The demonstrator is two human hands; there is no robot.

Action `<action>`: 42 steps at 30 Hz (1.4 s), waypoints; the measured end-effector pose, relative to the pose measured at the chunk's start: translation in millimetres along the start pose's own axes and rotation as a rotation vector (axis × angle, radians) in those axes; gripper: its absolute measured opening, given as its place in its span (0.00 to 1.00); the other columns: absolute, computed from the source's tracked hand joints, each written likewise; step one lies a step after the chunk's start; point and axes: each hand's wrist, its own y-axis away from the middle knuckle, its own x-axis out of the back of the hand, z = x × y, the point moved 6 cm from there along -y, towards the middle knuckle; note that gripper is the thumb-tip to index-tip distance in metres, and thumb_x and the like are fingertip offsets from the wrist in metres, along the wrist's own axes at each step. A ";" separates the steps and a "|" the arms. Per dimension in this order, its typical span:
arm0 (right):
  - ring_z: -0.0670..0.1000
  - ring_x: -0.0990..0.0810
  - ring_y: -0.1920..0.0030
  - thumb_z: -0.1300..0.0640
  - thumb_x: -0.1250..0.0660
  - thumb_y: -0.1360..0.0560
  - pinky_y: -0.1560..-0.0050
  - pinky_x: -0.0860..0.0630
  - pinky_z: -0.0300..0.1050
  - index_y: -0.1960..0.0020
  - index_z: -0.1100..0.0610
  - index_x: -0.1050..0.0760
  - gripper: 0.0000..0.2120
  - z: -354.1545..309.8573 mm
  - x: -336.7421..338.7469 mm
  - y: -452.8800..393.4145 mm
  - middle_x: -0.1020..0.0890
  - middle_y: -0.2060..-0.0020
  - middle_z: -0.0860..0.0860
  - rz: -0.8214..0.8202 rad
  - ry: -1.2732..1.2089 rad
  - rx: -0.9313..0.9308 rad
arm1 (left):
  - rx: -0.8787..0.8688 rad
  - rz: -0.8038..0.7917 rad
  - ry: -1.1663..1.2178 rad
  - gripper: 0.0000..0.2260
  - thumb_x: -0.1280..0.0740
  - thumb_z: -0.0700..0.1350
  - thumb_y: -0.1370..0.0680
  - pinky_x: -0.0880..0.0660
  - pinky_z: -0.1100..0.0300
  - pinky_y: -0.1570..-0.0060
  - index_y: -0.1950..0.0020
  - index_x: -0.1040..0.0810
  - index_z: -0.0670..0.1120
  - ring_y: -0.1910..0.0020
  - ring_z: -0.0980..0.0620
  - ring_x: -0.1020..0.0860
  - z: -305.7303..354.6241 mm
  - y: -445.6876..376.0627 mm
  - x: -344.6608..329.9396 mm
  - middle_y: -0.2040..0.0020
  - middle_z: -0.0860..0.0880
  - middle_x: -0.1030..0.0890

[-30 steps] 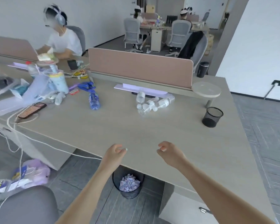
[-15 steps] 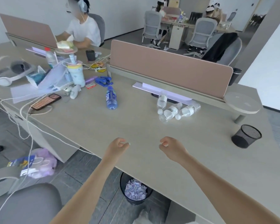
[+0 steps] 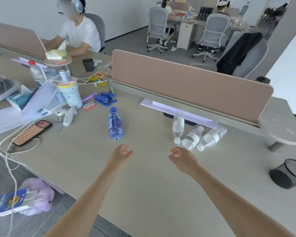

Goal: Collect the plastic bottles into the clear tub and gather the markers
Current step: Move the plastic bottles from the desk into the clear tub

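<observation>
- Nothing of the task looks done: all the plastic bottles in view lie loose on the desk, and neither hand carries anything.
- The blue bottle lies on its side left of the frame's middle, cap pointing away, just beyond the left hand.
- Three clear bottles lie in a cluster right of centre, below the pink divider: one pointing toward the viewer, a second and a third slanting beside it, touching or nearly so.
- The left hand hovers over the desk with fingers loosely curled inward, holding nothing.
- The right hand hovers just short of the clear bottles, fingers likewise curled and empty.
- A red-capped bottle stands upright in the clutter at the upper left; whether it belongs to the task, I cannot tell.
- No clear tub shows anywhere in the frame, and no markers are recognisable, so both have still to be found.
- A black mesh cup lies tipped at the right edge.
- By my judgement the work is at its very start: every bottle is left to collect, and the markers too.
</observation>
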 end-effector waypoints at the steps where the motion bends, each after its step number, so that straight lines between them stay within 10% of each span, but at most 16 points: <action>1: 0.49 0.24 0.52 0.52 0.38 0.24 0.52 0.29 0.40 0.38 0.52 0.26 0.15 -2.7 2.5 -7.9 0.21 0.44 0.46 0.007 0.003 -0.006 | -0.009 -0.006 -0.002 0.17 0.35 0.46 0.23 0.31 0.60 0.52 0.36 0.27 0.42 0.50 0.49 0.25 4.7 -11.2 2.5 0.41 0.44 0.22; 10: 0.49 0.23 0.56 0.50 0.38 0.24 0.56 0.28 0.40 0.40 0.48 0.26 0.14 -28.8 -4.7 -73.3 0.22 0.45 0.45 0.092 -0.038 -0.145 | -0.033 0.003 -0.103 0.22 0.34 0.48 0.25 0.31 0.52 0.38 0.33 0.31 0.43 0.37 0.43 0.28 12.3 -131.3 21.1 0.34 0.43 0.28; 20: 0.49 0.21 0.49 0.49 0.37 0.25 0.52 0.23 0.43 0.40 0.48 0.26 0.14 -43.4 -41.0 -118.2 0.20 0.49 0.42 0.076 -0.027 -0.318 | 0.196 0.052 -0.314 0.45 0.33 0.62 0.30 0.56 0.37 0.29 0.23 0.55 0.50 0.23 0.45 0.56 -14.1 -240.2 29.8 0.22 0.47 0.57; 30: 0.49 0.21 0.48 0.50 0.37 0.24 0.52 0.25 0.42 0.40 0.50 0.26 0.14 -40.6 -43.2 -140.4 0.19 0.47 0.45 0.105 -0.015 -0.393 | 0.371 0.058 0.140 0.45 0.26 0.51 0.31 0.35 0.45 0.36 0.25 0.53 0.47 0.33 0.37 0.32 -35.3 -285.1 23.7 0.29 0.39 0.37; 42: 0.55 0.35 0.33 0.52 0.36 0.25 0.35 0.33 0.49 0.30 0.52 0.34 0.24 -26.2 -10.5 -191.2 0.34 0.31 0.48 0.306 0.069 -0.496 | 0.036 -0.205 0.114 0.28 0.24 0.45 0.34 0.27 0.47 0.44 0.41 0.37 0.48 0.42 0.41 0.27 -9.9 -288.8 -17.4 0.43 0.46 0.29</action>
